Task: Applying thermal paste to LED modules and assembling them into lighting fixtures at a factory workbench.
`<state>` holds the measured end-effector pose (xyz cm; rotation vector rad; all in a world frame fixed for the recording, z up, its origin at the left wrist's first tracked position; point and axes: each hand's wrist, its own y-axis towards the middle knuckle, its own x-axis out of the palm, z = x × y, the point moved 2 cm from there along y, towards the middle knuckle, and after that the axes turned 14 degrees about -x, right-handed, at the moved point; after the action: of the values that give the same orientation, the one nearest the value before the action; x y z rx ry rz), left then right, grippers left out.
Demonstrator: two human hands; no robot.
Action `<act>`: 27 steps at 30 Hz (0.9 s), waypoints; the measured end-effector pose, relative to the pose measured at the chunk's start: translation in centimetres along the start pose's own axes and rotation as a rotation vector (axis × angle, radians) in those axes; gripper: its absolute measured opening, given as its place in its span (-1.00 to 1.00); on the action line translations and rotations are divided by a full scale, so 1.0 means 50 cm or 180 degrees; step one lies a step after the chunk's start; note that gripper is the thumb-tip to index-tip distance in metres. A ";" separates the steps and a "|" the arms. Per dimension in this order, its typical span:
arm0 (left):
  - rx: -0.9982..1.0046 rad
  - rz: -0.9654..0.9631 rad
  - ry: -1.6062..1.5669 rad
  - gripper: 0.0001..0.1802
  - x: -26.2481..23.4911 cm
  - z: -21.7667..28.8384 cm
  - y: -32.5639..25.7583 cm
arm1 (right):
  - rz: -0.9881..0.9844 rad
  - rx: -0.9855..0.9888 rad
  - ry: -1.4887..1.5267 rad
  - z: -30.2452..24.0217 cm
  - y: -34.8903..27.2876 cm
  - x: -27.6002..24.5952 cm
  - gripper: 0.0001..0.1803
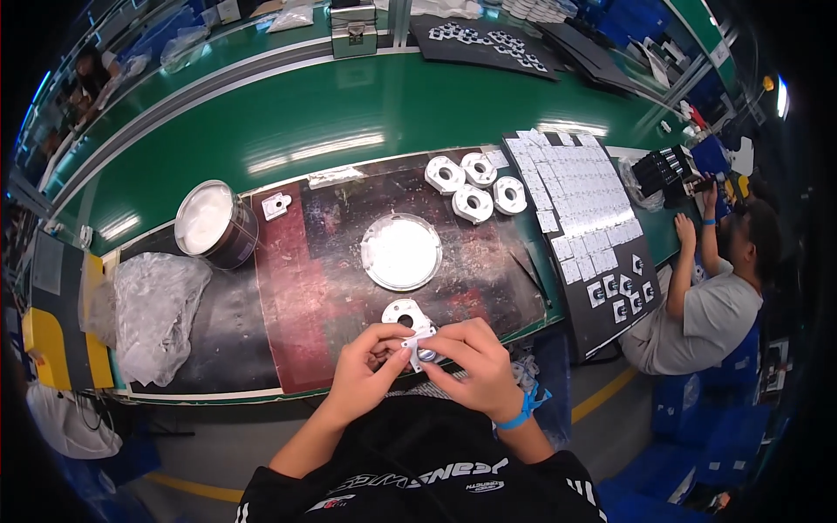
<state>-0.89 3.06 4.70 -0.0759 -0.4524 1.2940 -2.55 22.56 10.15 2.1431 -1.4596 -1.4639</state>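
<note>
Close to my body, just over the near edge of the bench, both hands hold a small white plate-like part between them. My left hand pinches it from one side with thumb and fingertips. From the other side my right hand, with a blue band at the wrist, grips it with thumb and fingers. Fingers cover much of the part, and a small round shiny piece shows at its underside. Right behind the fingers sits a white ring-shaped fixture. Beyond that lies a round dish with white contents.
Several white ring fixtures stand at back right, near dark tweezers. A black board carries white square pieces. Leftward are a small white part, a tin and a plastic bag. A co-worker sits right.
</note>
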 end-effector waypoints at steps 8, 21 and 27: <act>-0.0374 -0.0387 -0.1321 -0.61 0.027 -0.040 -0.007 | 0.0944 0.0629 0.3004 0.049 -0.100 0.079 -0.24; 0.1066 0.1259 0.2734 0.13 -0.026 -0.030 0.072 | -0.0374 0.0134 0.0731 0.102 0.019 0.005 -0.60; 0.1116 0.0825 0.2606 0.04 -0.057 -0.025 0.086 | -0.1346 -0.0503 0.0029 0.104 0.050 0.031 -0.63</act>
<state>-4.90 1.87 1.44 -0.3613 0.4979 1.4503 -8.11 21.99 8.03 2.4498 -0.8819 -1.6276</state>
